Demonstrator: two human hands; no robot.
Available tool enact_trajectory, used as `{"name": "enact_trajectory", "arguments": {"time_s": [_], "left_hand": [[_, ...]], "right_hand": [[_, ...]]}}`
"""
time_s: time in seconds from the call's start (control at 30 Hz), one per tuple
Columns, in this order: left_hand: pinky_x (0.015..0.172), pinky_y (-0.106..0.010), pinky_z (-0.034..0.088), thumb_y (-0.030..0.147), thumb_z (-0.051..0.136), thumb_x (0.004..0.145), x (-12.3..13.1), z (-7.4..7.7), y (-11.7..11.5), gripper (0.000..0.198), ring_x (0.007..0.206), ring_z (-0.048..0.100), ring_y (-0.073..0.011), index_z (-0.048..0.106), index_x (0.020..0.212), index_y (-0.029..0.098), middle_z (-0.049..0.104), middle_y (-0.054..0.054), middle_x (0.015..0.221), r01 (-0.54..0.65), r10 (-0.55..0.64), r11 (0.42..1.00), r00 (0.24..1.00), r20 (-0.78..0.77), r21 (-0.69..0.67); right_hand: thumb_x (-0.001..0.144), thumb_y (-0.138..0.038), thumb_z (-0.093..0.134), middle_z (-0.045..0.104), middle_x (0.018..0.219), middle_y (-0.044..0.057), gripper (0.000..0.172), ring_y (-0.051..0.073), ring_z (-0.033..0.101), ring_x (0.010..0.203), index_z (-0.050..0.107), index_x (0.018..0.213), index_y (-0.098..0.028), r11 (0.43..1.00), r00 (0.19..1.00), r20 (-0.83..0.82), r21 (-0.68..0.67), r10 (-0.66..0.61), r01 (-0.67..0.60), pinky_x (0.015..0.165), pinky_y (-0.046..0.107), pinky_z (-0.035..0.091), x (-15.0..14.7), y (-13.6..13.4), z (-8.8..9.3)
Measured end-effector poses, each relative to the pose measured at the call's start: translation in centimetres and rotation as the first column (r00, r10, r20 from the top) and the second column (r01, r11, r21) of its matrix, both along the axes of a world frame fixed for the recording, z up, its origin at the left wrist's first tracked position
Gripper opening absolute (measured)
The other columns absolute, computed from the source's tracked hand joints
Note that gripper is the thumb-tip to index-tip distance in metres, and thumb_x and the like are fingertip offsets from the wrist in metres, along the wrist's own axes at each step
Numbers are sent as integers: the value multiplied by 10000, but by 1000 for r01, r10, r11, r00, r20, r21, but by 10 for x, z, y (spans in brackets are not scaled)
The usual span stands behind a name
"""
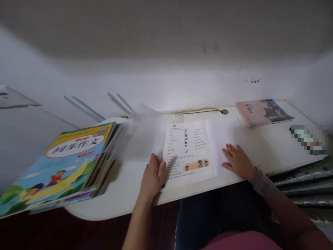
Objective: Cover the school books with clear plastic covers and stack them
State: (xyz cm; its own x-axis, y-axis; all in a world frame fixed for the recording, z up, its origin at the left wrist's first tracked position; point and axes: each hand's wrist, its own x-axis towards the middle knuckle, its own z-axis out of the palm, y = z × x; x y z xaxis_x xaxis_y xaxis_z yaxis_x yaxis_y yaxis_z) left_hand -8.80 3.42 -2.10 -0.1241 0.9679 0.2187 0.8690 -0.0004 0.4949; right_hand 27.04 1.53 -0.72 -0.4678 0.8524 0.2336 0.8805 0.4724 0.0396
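An open booklet lies on the white desk, its left page printed with text and small coloured drawings. The right page looks pale and washed out. My left hand is at the booklet's left edge, thumb at the printed page and fingers curled by the margin, partly hidden. My right hand, with a grey band on its wrist, rests with fingers spread on the right page's lower part. A blurred whitish sheet shows left of the booklet; its outline is unclear.
A stack of books with a colourful cover stands at the left. At the back right lies a pinkish book, with a pixelated item beyond. A yellow cable runs along the wall to a desk hole.
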Motion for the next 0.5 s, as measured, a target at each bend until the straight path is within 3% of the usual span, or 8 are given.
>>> {"name": "enact_trajectory", "arguments": {"time_s": [0.13,0.3,0.5], "left_hand": [[987,-491,387,523,252,871,0,-1,1,697,1223,462,-339,331,1352,26,485,-244,1314,0,-2,999,999,-41,-49],[1035,-514,326,459,270,879,0,-5,1,567,1302,367,-332,432,1260,72,480,-225,1321,39,-42,999,994,-97,-37],[1042,-469,332,463,307,877,8,5,0,506,1301,362,-308,530,1169,115,466,-183,1338,49,-52,999,989,-140,-24]], "right_hand": [[917,-488,374,432,1386,201,568,302,387,1287,456,1323,-99,1000,1000,23,10,8,-8,1051,491,272,5,0,-1],[915,-481,386,427,1390,200,561,305,389,1285,455,1324,-103,1000,1000,21,5,7,-7,1043,497,280,9,1,-1],[907,-410,441,474,1344,218,477,313,438,1241,518,1248,-86,1000,1000,8,-6,-25,25,1009,478,333,-10,1,15]]}}
